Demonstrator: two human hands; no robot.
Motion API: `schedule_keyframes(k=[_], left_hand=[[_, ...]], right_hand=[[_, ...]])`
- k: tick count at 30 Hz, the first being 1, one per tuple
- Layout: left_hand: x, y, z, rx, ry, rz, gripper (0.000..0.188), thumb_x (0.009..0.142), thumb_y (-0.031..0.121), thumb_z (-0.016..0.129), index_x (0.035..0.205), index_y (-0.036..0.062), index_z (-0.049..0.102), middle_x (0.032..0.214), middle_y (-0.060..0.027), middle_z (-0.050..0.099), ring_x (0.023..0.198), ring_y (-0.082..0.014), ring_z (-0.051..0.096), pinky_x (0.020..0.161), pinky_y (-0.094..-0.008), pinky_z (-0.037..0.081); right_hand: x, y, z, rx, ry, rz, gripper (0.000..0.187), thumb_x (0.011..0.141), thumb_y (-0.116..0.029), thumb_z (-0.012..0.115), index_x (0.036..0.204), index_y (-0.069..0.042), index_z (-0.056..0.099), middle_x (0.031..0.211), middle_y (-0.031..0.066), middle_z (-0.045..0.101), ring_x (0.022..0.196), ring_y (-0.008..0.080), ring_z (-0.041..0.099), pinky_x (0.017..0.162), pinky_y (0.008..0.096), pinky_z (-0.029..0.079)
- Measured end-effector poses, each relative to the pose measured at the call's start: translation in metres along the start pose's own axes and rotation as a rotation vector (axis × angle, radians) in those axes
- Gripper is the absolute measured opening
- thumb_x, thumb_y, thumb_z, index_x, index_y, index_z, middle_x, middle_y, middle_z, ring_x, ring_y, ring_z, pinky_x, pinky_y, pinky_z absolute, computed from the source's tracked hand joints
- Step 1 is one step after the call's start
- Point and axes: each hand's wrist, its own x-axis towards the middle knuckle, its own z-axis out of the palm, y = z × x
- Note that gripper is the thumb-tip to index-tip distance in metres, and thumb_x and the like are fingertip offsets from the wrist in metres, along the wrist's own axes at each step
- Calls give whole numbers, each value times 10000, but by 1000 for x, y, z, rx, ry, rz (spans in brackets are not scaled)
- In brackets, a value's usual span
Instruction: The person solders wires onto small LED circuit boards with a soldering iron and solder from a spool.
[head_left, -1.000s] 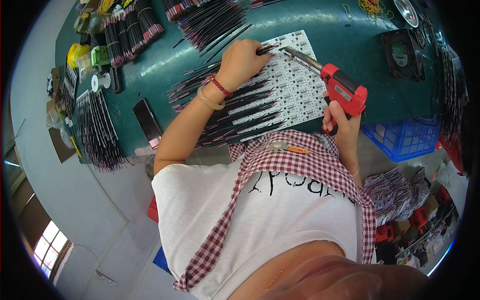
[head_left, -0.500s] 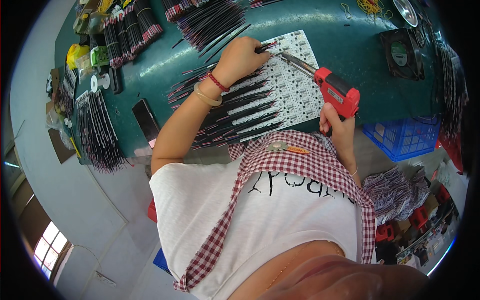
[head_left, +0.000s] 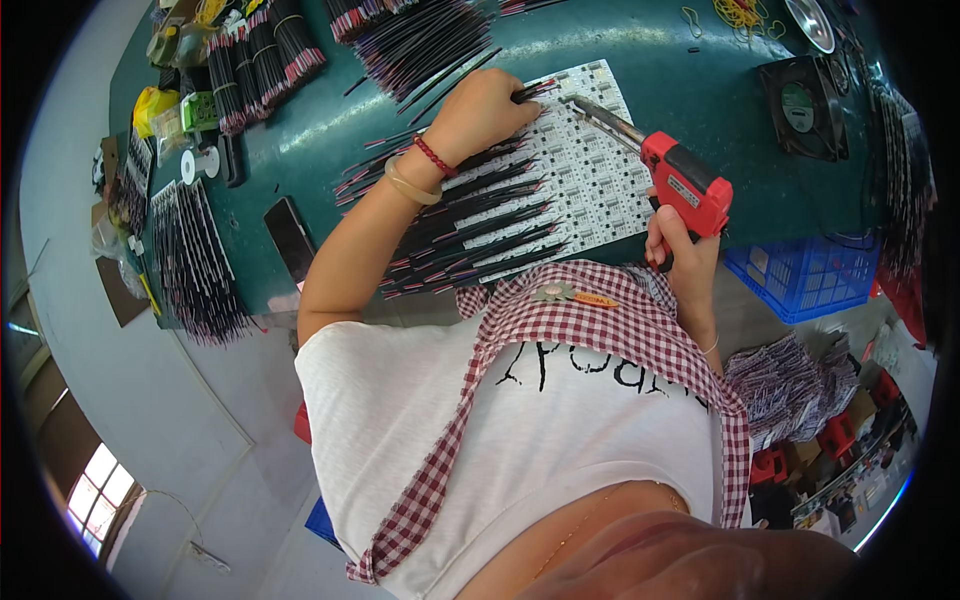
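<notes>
My left hand (head_left: 485, 112) is closed on a black wire (head_left: 532, 92) with a pinkish-red end, held over the upper part of a white circuit board panel (head_left: 600, 180). My right hand (head_left: 685, 245) wraps round the handle of a red and black soldering gun (head_left: 690, 185). Its metal tip points up and left, over the panel and a little to the right of the wire end. Rows of black wires (head_left: 480, 230) lie along the panel's left part, below my left hand and forearm. The tips of my left fingers are partly hidden.
Bundled black wires (head_left: 290, 45) and a loose wire pile (head_left: 425, 50) lie at the back of the green table (head_left: 700, 40). A phone (head_left: 290, 238) and finished strips (head_left: 197, 260) are at the left. A black fan (head_left: 803, 108) stands right, above a blue crate (head_left: 800, 275).
The soldering gun in my right hand has shifted slightly right and down, its tip farther from the wire end. My left hand has moved slightly up, still on the wire.
</notes>
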Motion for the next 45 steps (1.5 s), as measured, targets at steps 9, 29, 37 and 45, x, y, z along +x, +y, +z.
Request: schedule_keyframes(k=[9,29,37,45], left_hand=[[3,1,-4,-19,-55,-14,356,800,278,672,743,-72,634,510,-150,504,456,-197,443,517,-348,420],[1,1,0,95,-31,-4,356,776,284,691,763,-68,649,627,-221,591,551,-326,567,582,-389,462],[-35,11,-2,137,295,61,194,880,163,588,966,-11,566,769,-216,613,691,-400,577,656,-407,471],[-98,80,-32,131,776,17,208,807,52,630,969,37,500,940,-158,534,723,-380,581,603,-437,462]], right_hand=[[-3,10,-6,-108,-69,56,230,911,-137,548,1061,38,551,610,18,511,463,67,443,447,217,376],[-11,9,-8,8,19,-18,265,915,-105,543,1113,71,549,603,5,504,478,47,422,456,213,367],[-11,4,-14,67,-22,-34,273,912,-120,537,1109,69,537,610,18,505,476,58,430,456,219,379],[-9,5,-25,122,20,-7,276,904,-124,538,1116,51,517,605,31,502,472,71,436,460,224,386]])
